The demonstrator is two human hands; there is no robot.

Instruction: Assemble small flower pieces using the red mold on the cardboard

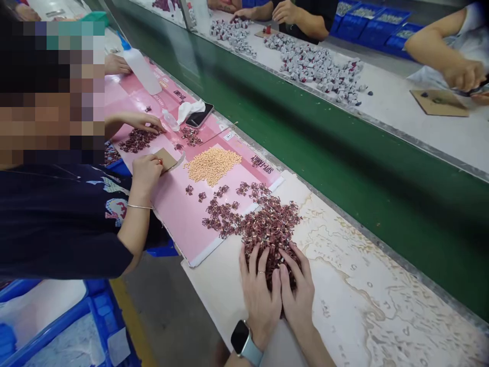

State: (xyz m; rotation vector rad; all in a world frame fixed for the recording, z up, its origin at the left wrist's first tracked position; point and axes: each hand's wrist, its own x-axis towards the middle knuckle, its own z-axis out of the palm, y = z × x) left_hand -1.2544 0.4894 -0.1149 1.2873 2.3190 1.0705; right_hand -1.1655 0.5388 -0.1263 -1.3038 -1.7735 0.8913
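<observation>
A heap of small dark-red pieces [269,219] lies on the pale worktable [328,306], spreading onto a pink sheet [179,219]. On the near side of the heap rests my left hand [260,290], a ring on one finger and a watch at the wrist. Its fingers are spread over the pieces. Beside it, thumbs close together, my right hand [298,285] lies with fingers apart on the same heap. Both palms cup the near edge; what lies beneath them is hidden. Beyond, a pile of small yellow-orange pieces [214,164] sits on the pink sheet.
At the left a co-worker's hands [147,173] work by a small board [166,159]. A phone [199,116] and white bottle [143,69] lie farther back. A green belt [305,158] separates another table with grey pieces [313,63]. Blue crates [95,306] stand lower left.
</observation>
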